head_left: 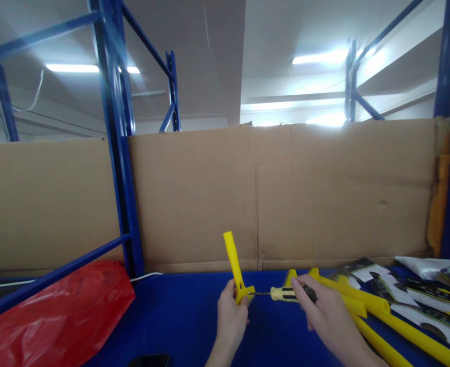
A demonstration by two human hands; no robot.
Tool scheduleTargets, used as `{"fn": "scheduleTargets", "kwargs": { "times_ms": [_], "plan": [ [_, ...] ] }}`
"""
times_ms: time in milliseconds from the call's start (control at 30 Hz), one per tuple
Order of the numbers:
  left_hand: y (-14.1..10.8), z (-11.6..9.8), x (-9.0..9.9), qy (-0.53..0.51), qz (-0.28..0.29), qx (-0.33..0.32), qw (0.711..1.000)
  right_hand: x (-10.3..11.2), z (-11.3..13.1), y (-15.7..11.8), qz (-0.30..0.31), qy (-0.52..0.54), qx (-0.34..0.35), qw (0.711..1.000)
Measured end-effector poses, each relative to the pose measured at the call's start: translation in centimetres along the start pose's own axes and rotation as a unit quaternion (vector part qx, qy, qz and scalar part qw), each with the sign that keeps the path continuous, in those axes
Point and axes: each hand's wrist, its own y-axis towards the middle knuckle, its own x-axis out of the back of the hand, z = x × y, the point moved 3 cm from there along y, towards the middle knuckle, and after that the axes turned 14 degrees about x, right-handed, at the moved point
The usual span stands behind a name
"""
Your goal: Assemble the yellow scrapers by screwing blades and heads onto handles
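Observation:
My left hand [232, 313] is closed around the lower end of a yellow plastic handle [231, 254], whose round shaft points up and leans slightly left. My right hand [320, 308] grips a screwdriver [282, 294] with a cream and black handle, held almost level. Its thin metal shank reaches left to the yellow head of the handle, and the tip meets the side of that part; the exact contact is too small to make out. Fingers partly hide the head and the screwdriver's rear end.
Several more yellow handles [408, 331] lie at right on the blue shelf [186, 311]. Printed black-and-white packages [434, 311] are beyond them. A red plastic bag [68, 311] sits left, near a blue rack post [120, 168]. Cardboard [197, 199] stands behind; a dark object [150, 360] shows at the bottom edge.

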Motion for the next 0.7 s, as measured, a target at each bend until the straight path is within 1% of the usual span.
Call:
{"fn": "scheduleTargets", "kwargs": {
  "times_ms": [133,233,300,400,500,567,633,700],
  "plan": [
    [-0.21,-0.24,-0.05,-0.008,0.009,0.000,1.000,0.07,-0.82,0.16,-0.033,0.012,-0.054,0.998],
    [-0.48,-0.30,-0.02,-0.007,0.013,0.003,1.000,0.06,-1.06,0.28,-0.027,0.018,-0.056,0.998],
    [-0.57,-0.28,0.01,-0.004,0.012,0.005,1.000,0.10,-1.10,0.36,-0.014,0.012,-0.039,0.999],
    [-0.49,-0.22,0.06,0.001,0.011,0.006,1.000,0.28,-1.12,0.43,-0.003,-0.005,0.007,1.000],
    [-0.20,-0.12,0.12,0.000,0.008,0.004,1.000,0.36,-1.00,0.42,0.006,-0.001,0.056,0.998],
    [-0.03,-0.09,0.15,-0.003,0.006,-0.002,1.000,0.38,-0.82,0.40,0.012,0.004,0.075,0.997],
    [0.00,-0.11,0.12,-0.003,0.008,-0.007,1.000,0.45,-0.62,0.40,0.006,-0.003,0.083,0.997],
    [-0.14,-0.18,0.03,-0.004,0.012,-0.004,1.000,0.60,-0.49,0.42,-0.020,-0.017,0.081,0.996]
  ]
}}
